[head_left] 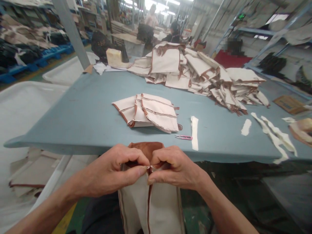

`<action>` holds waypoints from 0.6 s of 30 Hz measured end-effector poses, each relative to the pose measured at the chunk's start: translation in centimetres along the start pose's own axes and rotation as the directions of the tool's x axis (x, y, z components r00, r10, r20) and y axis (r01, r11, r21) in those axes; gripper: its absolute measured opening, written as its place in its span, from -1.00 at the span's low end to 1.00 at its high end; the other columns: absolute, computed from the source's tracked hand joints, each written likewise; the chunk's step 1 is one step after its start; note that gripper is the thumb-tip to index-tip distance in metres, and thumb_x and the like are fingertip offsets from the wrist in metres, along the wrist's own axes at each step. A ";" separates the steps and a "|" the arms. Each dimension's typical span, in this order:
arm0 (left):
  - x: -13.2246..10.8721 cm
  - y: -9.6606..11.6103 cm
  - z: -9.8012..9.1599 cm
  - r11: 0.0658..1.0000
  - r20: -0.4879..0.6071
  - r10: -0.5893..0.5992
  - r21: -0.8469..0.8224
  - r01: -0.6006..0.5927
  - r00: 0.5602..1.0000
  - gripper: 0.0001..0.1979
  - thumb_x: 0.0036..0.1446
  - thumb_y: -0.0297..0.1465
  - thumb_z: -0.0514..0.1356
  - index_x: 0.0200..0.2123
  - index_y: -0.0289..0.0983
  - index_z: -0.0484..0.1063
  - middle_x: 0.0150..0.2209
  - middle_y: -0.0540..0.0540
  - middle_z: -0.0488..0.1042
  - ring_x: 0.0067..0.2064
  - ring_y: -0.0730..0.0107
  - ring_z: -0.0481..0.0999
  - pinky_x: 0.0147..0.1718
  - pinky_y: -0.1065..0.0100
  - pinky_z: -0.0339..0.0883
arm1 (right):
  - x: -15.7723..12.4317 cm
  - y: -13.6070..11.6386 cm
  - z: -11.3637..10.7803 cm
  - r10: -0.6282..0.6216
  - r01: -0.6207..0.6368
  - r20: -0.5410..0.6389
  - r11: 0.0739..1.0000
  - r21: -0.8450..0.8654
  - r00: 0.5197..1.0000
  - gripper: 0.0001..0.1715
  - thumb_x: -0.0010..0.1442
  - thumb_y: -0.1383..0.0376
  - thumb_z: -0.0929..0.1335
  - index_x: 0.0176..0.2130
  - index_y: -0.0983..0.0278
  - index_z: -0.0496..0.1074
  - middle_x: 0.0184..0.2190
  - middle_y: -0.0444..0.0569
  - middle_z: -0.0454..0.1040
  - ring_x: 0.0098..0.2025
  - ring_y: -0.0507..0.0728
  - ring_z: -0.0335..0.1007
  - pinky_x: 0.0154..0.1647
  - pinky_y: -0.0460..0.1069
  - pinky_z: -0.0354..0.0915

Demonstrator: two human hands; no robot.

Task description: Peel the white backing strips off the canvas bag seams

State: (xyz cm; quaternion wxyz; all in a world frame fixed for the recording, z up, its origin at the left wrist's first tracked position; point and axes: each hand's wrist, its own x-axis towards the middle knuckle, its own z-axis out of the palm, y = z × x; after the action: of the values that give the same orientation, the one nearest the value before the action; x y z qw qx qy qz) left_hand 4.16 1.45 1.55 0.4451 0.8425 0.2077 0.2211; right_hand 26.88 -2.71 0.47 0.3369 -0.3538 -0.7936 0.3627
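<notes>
A cream fabric bag (163,208) with brown edging and a brown lining hangs at the table's front edge, over my lap. My left hand (119,170) pinches its upper edge just left of the brown centre seam. Close beside it, my right hand (174,167) pinches the edge on the other side of that seam. The fingertips of both hands nearly meet at the seam. Whatever small bit lies between the fingertips is too small to make out. Beyond my hands, a small stack of similar cream pieces (158,112) lies on the blue table (80,113).
Pink thread snips (184,137) lie beside a white strip (194,133). More white strips (275,133) are at the right. A large heap of cream bags (168,60) covers the table's back. White bins (24,97) stand at the left. People are blurred in the background.
</notes>
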 end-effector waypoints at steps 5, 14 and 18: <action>-0.3 -0.4 0.7 1.000 -0.029 -0.013 -0.018 0.012 0.999 -0.79 0.26 -0.52 0.14 -0.34 -0.30 0.58 -0.51 0.06 0.51 -0.50 0.53 0.39 -0.49 0.52 0.20 | -1.0 0.5 0.4 -0.020 0.021 -0.031 0.999 0.035 0.999 -0.49 0.41 0.01 0.40 -0.45 0.26 0.36 -0.55 -0.23 0.34 -0.52 -0.05 0.14 -0.47 -0.13 0.09; -0.2 1.1 -0.2 0.999 0.044 -0.007 0.038 0.006 0.999 -0.64 0.48 -0.33 0.04 -0.34 -0.28 0.51 -0.45 0.02 0.49 -0.42 0.44 0.42 -0.41 0.47 0.27 | -0.8 -0.6 0.5 0.015 -0.013 -0.039 0.999 0.044 0.999 -0.67 0.36 0.24 0.35 -0.45 0.25 0.35 -0.56 -0.22 0.33 -0.51 -0.03 0.19 -0.43 -0.11 0.14; -0.2 1.0 0.0 0.997 0.059 -0.021 -0.076 0.025 0.998 -0.64 0.46 -0.26 0.07 -0.36 -0.27 0.48 -0.48 0.04 0.41 -0.44 0.44 0.35 -0.44 0.47 0.24 | -0.5 -0.8 1.5 0.053 -0.049 -0.069 0.997 0.065 0.996 -0.62 0.25 0.28 0.34 -0.54 0.21 0.15 -0.62 -0.27 0.12 -0.58 -0.05 0.02 -0.53 -0.09 -0.02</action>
State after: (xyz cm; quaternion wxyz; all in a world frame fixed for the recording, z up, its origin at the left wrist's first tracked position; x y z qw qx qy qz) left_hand 4.19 0.79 2.35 0.4853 0.8285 0.1959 0.1993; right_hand 25.71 -3.97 0.25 0.3666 -0.3758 -0.7599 0.3834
